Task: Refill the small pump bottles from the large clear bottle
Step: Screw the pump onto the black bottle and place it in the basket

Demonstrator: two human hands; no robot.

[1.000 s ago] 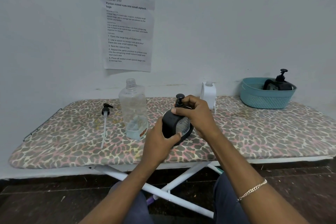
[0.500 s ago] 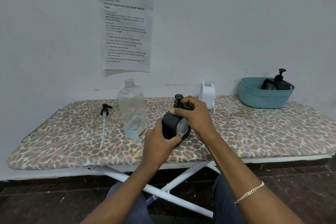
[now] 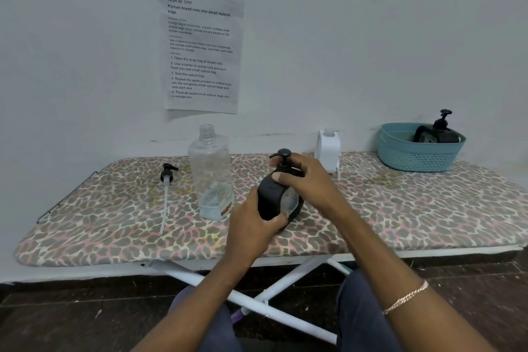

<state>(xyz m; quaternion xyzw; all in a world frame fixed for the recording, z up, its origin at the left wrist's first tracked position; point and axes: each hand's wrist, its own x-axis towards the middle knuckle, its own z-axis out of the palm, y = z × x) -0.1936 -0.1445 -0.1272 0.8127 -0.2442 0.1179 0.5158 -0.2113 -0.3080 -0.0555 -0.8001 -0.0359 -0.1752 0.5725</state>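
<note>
A small black pump bottle with a clear window stands on the leopard-print board. My left hand grips its lower body. My right hand wraps around its neck just under the black pump head. The large clear bottle stands uncapped to the left, with a little pale liquid at the bottom. A loose black pump with a long white tube lies further left. A white small bottle stands uncapped behind my hands.
A teal basket at the back right holds another black pump bottle. A printed sheet hangs on the wall. The board's white legs cross below, near my knees.
My right hand has shifted slightly on the pump neck, fingers now lower and further round it. The bottle and left hand stay in place.
</note>
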